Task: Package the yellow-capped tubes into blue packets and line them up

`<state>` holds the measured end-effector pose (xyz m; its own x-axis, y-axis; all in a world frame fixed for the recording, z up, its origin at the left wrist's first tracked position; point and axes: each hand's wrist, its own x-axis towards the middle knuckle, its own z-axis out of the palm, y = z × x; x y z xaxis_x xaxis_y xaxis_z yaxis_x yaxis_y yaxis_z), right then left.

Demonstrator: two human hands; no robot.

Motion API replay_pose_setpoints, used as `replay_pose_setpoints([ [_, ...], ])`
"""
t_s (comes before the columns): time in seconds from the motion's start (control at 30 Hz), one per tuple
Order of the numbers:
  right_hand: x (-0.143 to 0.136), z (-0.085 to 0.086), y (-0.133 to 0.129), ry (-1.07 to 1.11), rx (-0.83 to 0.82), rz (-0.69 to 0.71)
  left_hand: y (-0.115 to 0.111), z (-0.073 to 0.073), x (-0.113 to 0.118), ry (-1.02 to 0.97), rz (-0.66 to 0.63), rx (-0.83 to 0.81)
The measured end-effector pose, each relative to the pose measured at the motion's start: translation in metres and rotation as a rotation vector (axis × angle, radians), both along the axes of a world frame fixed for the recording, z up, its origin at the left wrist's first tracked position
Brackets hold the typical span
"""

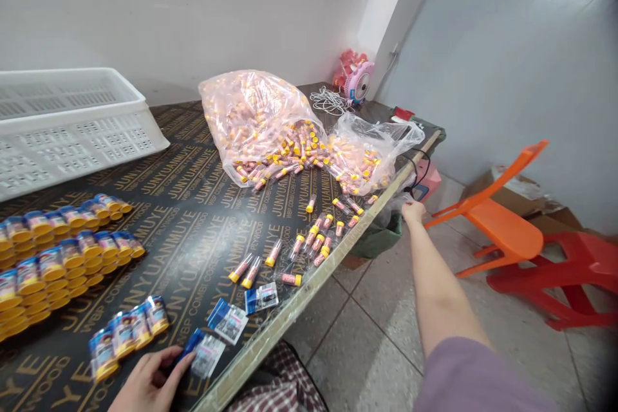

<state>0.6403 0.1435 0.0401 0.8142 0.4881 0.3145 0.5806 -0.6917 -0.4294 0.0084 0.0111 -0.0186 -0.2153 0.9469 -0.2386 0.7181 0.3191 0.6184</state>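
At the front of the table my left hand (pixel 155 378) has its fingers and thumb closed at the blue top of a small clear packet (pixel 207 357). Two similar packets, one blue-topped packet (pixel 228 320) and another packet (pixel 261 297), lie just beyond it. My right hand (pixel 414 212) is stretched out past the table edge, beside a crumpled clear plastic bag (pixel 386 211) above a dark green bag (pixel 379 238). Its fingers look closed; what they grip is too small to make out. Loose clear tubes with yellow caps (pixel 297 248) are spread between the hands.
Rows of blue-and-yellow containers (pixel 53 264) stand at left, with a few more containers (pixel 129 331) nearer. Behind are a white crate (pixel 82 135), a large bag of tubes (pixel 255 109) and a smaller bag (pixel 362 148). A pink fan (pixel 360 82), orange chair (pixel 505 232) and red stool (pixel 574 277) are farther off.
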Motion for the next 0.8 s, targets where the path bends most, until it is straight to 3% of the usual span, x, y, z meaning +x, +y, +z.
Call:
replay_pose_setpoints([
  [0.1, -0.035, 0.010, 0.000, -0.046, 0.101, 0.106, -0.003, 0.005, 0.004, 0.014, -0.031, 0.053],
  [0.17, -0.075, 0.011, 0.001, -0.068, 0.155, 0.258, -0.005, 0.007, 0.007, 0.022, -0.043, 0.088],
  [0.23, -0.129, 0.005, -0.002, -0.060, 0.161, 0.503, -0.007, 0.008, 0.009, -0.009, -0.032, 0.138],
  [0.37, -0.246, -0.017, -0.015, -0.006, 0.030, 1.120, -0.010, 0.012, 0.014, -0.208, 0.053, 0.223],
  [0.47, -0.302, -0.029, -0.019, -0.011, -0.073, 1.389, -0.009, 0.018, 0.019, -0.447, 0.177, 0.222],
  [0.57, -0.320, -0.032, -0.014, -0.020, -0.124, 1.472, -0.005, 0.029, 0.020, -0.766, 0.328, 0.138],
  [0.7, -0.326, -0.023, -0.007, -0.003, -0.092, 1.479, 0.002, 0.043, 0.016, -1.123, 0.521, 0.016],
  [0.8, -0.348, -0.008, -0.022, 0.244, 0.041, 1.416, 0.007, 0.049, 0.012, -1.283, 0.634, 0.007],
])
